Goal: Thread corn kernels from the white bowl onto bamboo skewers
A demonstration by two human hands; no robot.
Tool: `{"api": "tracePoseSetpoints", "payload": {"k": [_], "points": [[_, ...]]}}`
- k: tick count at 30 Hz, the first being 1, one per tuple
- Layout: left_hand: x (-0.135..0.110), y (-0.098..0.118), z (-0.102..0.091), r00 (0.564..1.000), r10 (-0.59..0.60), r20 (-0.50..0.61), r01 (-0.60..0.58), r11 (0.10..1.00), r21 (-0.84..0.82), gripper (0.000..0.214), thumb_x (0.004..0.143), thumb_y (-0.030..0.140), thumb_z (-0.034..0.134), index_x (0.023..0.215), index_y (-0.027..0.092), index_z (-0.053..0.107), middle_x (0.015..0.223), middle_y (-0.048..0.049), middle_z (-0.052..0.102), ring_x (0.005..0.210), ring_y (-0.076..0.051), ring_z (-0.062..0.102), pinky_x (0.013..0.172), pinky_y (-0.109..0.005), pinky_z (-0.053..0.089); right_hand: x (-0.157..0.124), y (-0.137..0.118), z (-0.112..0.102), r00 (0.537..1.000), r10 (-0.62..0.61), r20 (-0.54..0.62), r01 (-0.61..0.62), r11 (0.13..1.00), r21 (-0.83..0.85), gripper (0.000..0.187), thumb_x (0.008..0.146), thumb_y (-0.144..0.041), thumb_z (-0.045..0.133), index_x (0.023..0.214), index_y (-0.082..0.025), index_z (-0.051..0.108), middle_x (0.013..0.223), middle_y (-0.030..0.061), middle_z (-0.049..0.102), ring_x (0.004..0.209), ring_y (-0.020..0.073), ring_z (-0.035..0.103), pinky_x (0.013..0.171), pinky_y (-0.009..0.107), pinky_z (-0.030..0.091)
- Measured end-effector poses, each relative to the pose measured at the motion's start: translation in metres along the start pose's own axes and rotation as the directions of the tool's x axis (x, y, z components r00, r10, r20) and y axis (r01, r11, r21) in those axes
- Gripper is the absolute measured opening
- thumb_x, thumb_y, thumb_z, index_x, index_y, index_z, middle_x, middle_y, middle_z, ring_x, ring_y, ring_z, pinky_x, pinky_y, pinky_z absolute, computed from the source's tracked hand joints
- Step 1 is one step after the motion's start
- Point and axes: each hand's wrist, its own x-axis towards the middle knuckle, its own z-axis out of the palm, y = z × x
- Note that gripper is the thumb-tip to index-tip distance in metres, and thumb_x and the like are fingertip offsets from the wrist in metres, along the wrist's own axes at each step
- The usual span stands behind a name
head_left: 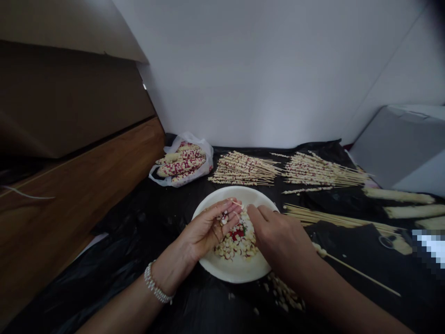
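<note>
My left hand [208,225] is turned palm up over a white bowl [232,273], its fingers curled around several loose corn kernels [225,218]. Pale and dark red kernels [239,250] lie in the bowl, with something bright red among them. My right hand [273,227] is closed over the bowl's right side, gripping a thin wooden skewer [361,272]. The skewer's tip appears by my left fingertips, and its long bare end comes out beyond my right forearm. A few kernels are threaded on it beside that forearm. My right fingertips are partly hidden.
Behind the bowl lie two piles of kernel-strung skewers [243,168] [313,169] and a plastic bag [205,160] of speckled corn cobs [182,166]. Bare skewers [320,215], scissors [385,241] and stripped cobs [399,195] are on the right. Loose kernels [285,294] dot the black sheet [139,260].
</note>
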Motion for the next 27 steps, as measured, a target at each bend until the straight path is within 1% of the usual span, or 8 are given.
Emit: {"api": "tracePoseSetpoints", "payload": {"k": [7,10,12,16,19,22,24,27], "points": [[-0.003,-0.007,0.004,0.997,-0.052,0.064,0.047,0.995,0.086,0.011,0.076,0.004,0.067,0.085,0.007,0.069,0.087,-0.0094,0.072,0.077,-0.014,0.069,0.075,-0.024,0.057,0.001,-0.002,0.0,0.999,-0.003,0.039,0.001,1.0,0.027,0.019,0.076,-0.003,0.042,0.078,-0.016,0.056,0.061,0.0013,0.056,0.045,0.0133,0.052,0.045,0.027,0.021],[-0.004,-0.007,0.001,0.994,-0.048,0.096,0.041,0.997,0.071,0.014,0.08,0.006,0.063,0.092,0.007,0.068,0.091,-0.0108,0.072,0.085,-0.017,0.069,0.082,-0.027,0.056,0.001,0.0,-0.002,0.998,0.026,0.057,-0.026,1.0,0.01,0.019,0.077,-0.003,0.042,0.078,-0.017,0.054,0.063,0.0015,0.057,0.047,0.014,0.053,0.045,0.027,0.021],[-0.004,-0.004,-0.001,0.991,-0.059,0.12,0.05,0.996,0.075,0.019,0.081,0.001,0.058,0.097,0.006,0.067,0.095,-0.0129,0.071,0.093,-0.019,0.068,0.087,-0.03,0.053,0.001,0.002,-0.002,0.998,0.038,0.049,-0.038,0.999,0.003,0.018,0.078,-0.004,0.041,0.077,-0.017,0.053,0.064,0.0019,0.057,0.048,0.0144,0.053,0.045,0.027,0.021],[-0.005,0.0,-0.001,0.994,-0.039,0.104,0.027,0.993,0.112,0.022,0.08,-0.004,0.051,0.094,0.005,0.066,0.098,-0.0151,0.071,0.101,-0.022,0.066,0.09,-0.03,0.052,0.001,0.007,-0.002,0.998,0.046,0.036,-0.046,0.999,-0.003,0.014,0.079,-0.009,0.042,0.078,-0.018,0.053,0.066,0.0025,0.058,0.047,0.013,0.048,0.045,0.026,0.019],[-0.005,-0.001,-0.001,0.994,-0.059,0.09,0.05,0.994,0.1,0.016,0.085,0.001,0.05,0.091,0.005,0.065,0.094,-0.0159,0.071,0.094,-0.021,0.068,0.085,-0.028,0.054,0.0,0.008,0.0,0.998,0.052,0.032,-0.052,0.999,-0.007,0.015,0.079,-0.009,0.042,0.078,-0.017,0.054,0.066,0.0024,0.057,0.047,0.0122,0.046,0.045,0.026,0.019],[-0.004,-0.002,-0.004,0.988,-0.096,0.119,0.085,0.992,0.096,0.016,0.087,0.007,0.051,0.096,0.003,0.064,0.088,-0.0152,0.069,0.082,-0.018,0.069,0.077,-0.026,0.055,0.0,0.008,0.0,0.997,0.055,0.045,-0.055,0.998,0.003,0.016,0.079,-0.009,0.041,0.08,-0.017,0.055,0.067,0.0023,0.058,0.049,0.0128,0.047,0.046,0.026,0.019],[-0.003,-0.002,-0.007,0.985,-0.103,0.139,0.091,0.991,0.095,0.019,0.087,0.011,0.054,0.102,0.006,0.064,0.077,-0.0088,0.067,0.066,-0.012,0.066,0.064,-0.02,0.054,0.001,0.008,0.0,0.998,0.053,0.038,-0.054,0.999,0.007,0.016,0.078,-0.008,0.042,0.079,-0.017,0.056,0.066,0.0019,0.058,0.048,0.0127,0.048,0.046,0.027,0.019],[-0.004,0.0,-0.008,0.983,-0.092,0.159,0.081,0.994,0.077,0.024,0.086,0.015,0.058,0.108,0.011,0.064,0.06,0.0012,0.055,0.047,-0.005,0.052,0.046,-0.012,0.044,0.002,0.009,0.0,0.999,0.052,0.012,-0.052,0.999,0.003,0.019,0.078,-0.007,0.041,0.079,-0.016,0.057,0.066,0.0014,0.058,0.048,0.0125,0.047,0.045,0.027,0.018]]}}
